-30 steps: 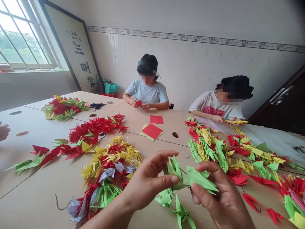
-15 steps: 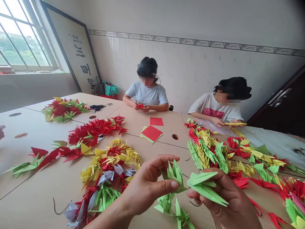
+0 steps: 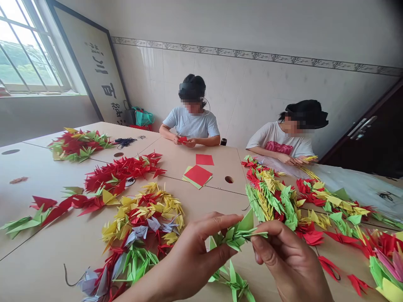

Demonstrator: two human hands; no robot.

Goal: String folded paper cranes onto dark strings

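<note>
Daylight comes through a barred window [image 3: 28, 58] on the left. A big framed board [image 3: 94, 71] with dark characters leans in the corner. White tiled walls [image 3: 245, 96] carry 1 patterned border [image 3: 267, 56]. Tan tables [image 3: 40, 256] fill the room, and a dark door [image 3: 378, 147] stands on the right.

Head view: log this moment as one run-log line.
left hand: pinching green paper cranes | right hand: pinching same cranes | table: crane piles, red paper squares | two people opposite

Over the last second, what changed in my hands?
The right hand moved its green crane leftward against the bunch in the left hand; both now pinch them together. The dangling cranes, the piles on the table and the two seated people stayed put.
</note>
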